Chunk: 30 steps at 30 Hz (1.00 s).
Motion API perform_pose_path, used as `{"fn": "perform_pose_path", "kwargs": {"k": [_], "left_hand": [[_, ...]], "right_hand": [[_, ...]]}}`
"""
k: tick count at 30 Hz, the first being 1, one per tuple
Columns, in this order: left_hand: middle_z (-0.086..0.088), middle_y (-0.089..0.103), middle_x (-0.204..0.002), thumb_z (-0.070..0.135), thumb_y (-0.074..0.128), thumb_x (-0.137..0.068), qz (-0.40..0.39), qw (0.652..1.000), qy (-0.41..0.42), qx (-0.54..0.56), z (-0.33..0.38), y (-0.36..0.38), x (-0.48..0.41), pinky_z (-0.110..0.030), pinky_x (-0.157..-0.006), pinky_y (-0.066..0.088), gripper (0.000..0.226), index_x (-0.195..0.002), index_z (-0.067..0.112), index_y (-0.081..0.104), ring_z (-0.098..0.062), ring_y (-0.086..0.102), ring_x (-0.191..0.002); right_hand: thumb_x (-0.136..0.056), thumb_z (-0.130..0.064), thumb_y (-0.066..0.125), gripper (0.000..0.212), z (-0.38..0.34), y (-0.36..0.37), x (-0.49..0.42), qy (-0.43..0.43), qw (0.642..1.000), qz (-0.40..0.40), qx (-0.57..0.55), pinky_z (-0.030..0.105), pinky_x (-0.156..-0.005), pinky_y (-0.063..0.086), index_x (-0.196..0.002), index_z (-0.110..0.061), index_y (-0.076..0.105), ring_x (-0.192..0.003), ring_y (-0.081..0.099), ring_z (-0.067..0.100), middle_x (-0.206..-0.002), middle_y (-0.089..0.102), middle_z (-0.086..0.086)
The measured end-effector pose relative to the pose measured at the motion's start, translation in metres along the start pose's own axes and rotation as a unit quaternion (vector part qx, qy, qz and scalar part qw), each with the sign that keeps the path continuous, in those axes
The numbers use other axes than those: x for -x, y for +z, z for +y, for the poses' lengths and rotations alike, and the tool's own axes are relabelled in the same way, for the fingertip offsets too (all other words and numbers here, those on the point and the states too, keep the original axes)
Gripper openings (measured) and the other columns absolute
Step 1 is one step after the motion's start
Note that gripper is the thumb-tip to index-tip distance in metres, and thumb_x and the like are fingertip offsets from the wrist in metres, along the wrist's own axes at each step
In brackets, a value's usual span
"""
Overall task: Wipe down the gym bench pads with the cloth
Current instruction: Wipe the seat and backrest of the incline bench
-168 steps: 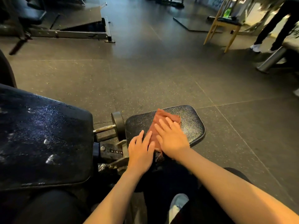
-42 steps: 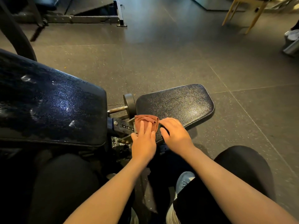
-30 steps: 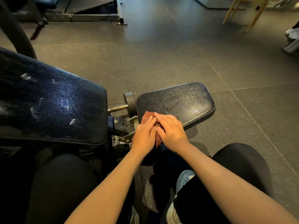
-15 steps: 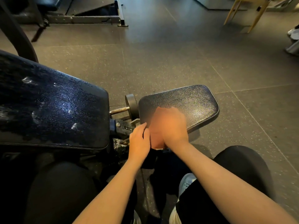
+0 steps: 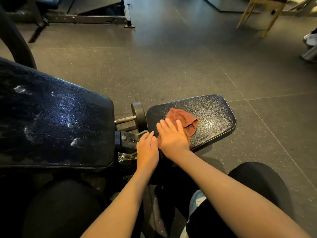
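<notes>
A reddish-brown cloth lies crumpled on the small black seat pad of the gym bench. My right hand presses flat on the cloth's near part with straight fingers. My left hand rests at the pad's near left corner, beside the cloth, fingers straight. The large dark back pad fills the left side, with wet, shiny patches on its surface.
A round knob on a metal pin and the adjustment bracket sit between the two pads. My knees are at the bottom. Dark rubber floor stretches beyond. A machine frame stands far left, wooden chair legs far right.
My right hand has pushed the cloth forward from the pad's near left corner toward its middle, and the cloth has spread out. My left hand stayed at the corner.
</notes>
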<state>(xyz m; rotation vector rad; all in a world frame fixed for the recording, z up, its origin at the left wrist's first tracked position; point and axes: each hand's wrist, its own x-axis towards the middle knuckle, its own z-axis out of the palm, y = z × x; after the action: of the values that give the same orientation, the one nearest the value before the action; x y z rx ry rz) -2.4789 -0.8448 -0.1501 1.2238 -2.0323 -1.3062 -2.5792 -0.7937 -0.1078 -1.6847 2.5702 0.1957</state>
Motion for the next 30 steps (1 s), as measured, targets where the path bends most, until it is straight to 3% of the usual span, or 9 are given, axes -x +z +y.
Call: {"fn": "perform_pose_path", "kwargs": {"k": [2,4,8,13,17,22,24,28,30], "left_hand": [[-0.005,0.049,-0.149,0.024,0.036,-0.108,0.017,1.0,-0.003,0.016,0.003,0.001,-0.008,-0.035,-0.121,0.019,0.039,-0.141,0.013,0.054,-0.015,0.037,-0.14],[-0.001,0.044,-0.153,0.03,0.034,-0.108,0.005,1.0,-0.003,-0.009,0.006,0.003,-0.012,-0.025,-0.116,0.014,0.042,-0.144,0.019,0.052,-0.014,0.031,-0.143],[0.005,0.033,-0.159,0.037,0.031,-0.107,-0.01,0.998,-0.025,-0.048,0.012,0.012,-0.018,-0.027,-0.115,0.011,0.046,-0.149,0.025,0.047,-0.014,0.017,-0.147],[0.0,0.046,-0.153,0.031,0.032,-0.108,0.02,0.999,-0.005,-0.028,0.009,0.008,-0.04,-0.012,-0.102,0.006,0.043,-0.144,0.019,0.052,-0.013,0.031,-0.143],[0.002,0.045,-0.153,0.031,0.032,-0.108,0.013,0.999,0.015,-0.048,0.009,0.011,-0.041,-0.004,-0.102,0.001,0.043,-0.145,0.021,0.052,-0.013,0.03,-0.143],[0.003,0.037,-0.158,0.042,0.023,-0.104,-0.008,0.993,0.042,-0.107,0.009,0.026,-0.021,-0.03,-0.119,0.012,0.053,-0.148,0.026,0.048,-0.017,0.024,-0.146],[0.003,0.037,-0.158,0.043,0.021,-0.103,-0.012,0.995,0.049,-0.084,0.009,0.024,-0.015,-0.022,-0.116,0.008,0.057,-0.151,0.023,0.044,-0.015,0.023,-0.146],[-0.001,0.036,-0.159,0.032,0.034,-0.106,-0.006,0.995,0.063,-0.077,0.01,0.017,-0.005,-0.006,-0.108,-0.003,0.048,-0.151,0.019,0.042,-0.015,0.022,-0.147],[-0.001,0.03,-0.161,0.032,0.035,-0.107,-0.019,0.994,0.066,-0.08,0.013,0.016,0.005,-0.014,-0.113,0.0,0.047,-0.152,0.02,0.042,-0.016,0.016,-0.148]], "right_hand": [[-0.098,-0.034,0.008,0.064,0.003,0.0,0.002,-0.076,0.997,-0.021,0.004,0.047,-0.122,-0.005,-0.157,-0.016,0.019,-0.154,0.005,0.019,-0.166,0.016,0.003],[-0.104,-0.033,0.023,0.056,0.021,-0.007,-0.003,-0.084,0.996,-0.038,0.007,0.043,-0.122,-0.004,-0.158,-0.019,0.016,-0.154,-0.001,0.017,-0.167,0.008,0.002],[-0.105,-0.045,0.026,0.061,0.042,-0.015,-0.01,0.068,0.997,-0.001,0.027,0.048,-0.123,-0.008,-0.159,-0.022,0.011,-0.152,-0.015,0.027,-0.166,-0.009,0.015],[-0.097,-0.036,0.025,0.057,0.014,-0.002,-0.018,-0.007,1.0,0.005,0.005,0.046,-0.118,0.027,-0.143,-0.012,0.052,-0.141,0.042,0.024,-0.148,0.05,0.011],[-0.105,-0.039,0.029,0.053,0.04,-0.012,-0.015,-0.092,0.995,-0.02,0.043,0.048,-0.122,0.007,-0.154,-0.021,0.032,-0.152,0.014,0.021,-0.163,0.026,0.001],[-0.104,-0.048,0.02,0.057,0.059,-0.018,-0.02,0.095,0.995,0.013,0.018,0.058,-0.119,-0.009,-0.158,-0.03,0.017,-0.153,-0.012,0.021,-0.167,0.008,-0.003],[-0.104,-0.047,0.021,0.058,0.041,-0.01,-0.01,0.067,0.998,0.003,0.014,0.057,-0.12,-0.007,-0.159,-0.027,0.016,-0.153,-0.01,0.022,-0.168,0.005,0.0],[-0.1,-0.042,0.031,0.051,0.03,-0.005,0.019,-0.009,0.999,0.032,0.001,0.056,-0.121,0.018,-0.142,-0.028,0.054,-0.149,0.027,0.026,-0.156,0.042,0.004],[-0.104,-0.044,0.025,0.051,0.05,-0.01,0.024,-0.004,0.999,0.016,0.045,0.055,-0.123,0.005,-0.152,-0.034,0.038,-0.154,0.007,0.024,-0.163,0.025,-0.002]]}}
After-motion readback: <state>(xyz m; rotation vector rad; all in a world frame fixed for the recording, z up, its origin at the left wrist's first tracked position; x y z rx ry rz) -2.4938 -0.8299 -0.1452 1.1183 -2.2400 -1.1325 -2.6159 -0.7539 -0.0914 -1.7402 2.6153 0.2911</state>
